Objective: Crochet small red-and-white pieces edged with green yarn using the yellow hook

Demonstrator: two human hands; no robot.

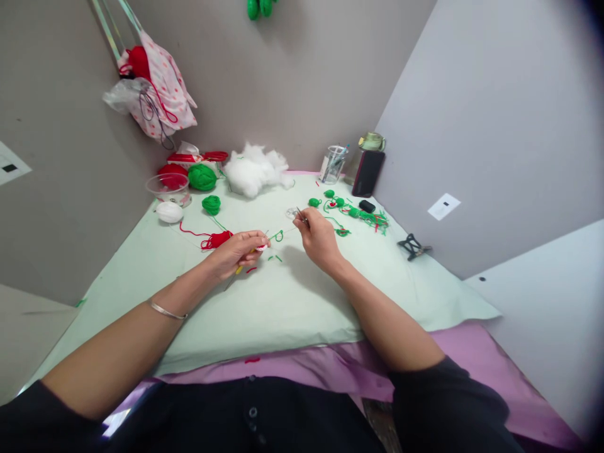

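Observation:
My left hand (240,251) is closed around a small red and white crochet piece (261,248) and a yellow-handled crochet hook (238,270), whose metal shaft sticks out below the fingers. A loop of green yarn (279,236) stands out from the piece. My right hand (318,234), apart from the left, pinches a thin dark pointed metal tool (301,216); its exact kind is hidden by the fingers. A pale thread (289,230) stretches between the two hands. Beside the left hand lies a heap of red yarn (218,240), and short green yarn snips (278,258) lie below.
White stuffing (257,171), green yarn balls (202,177), a white yarn ball (168,212) and a clear tub (167,189) stand at the back left. Small green crochet pieces (353,213), a phone (369,174), a pen cup (333,165) and a black stand (413,246) are right.

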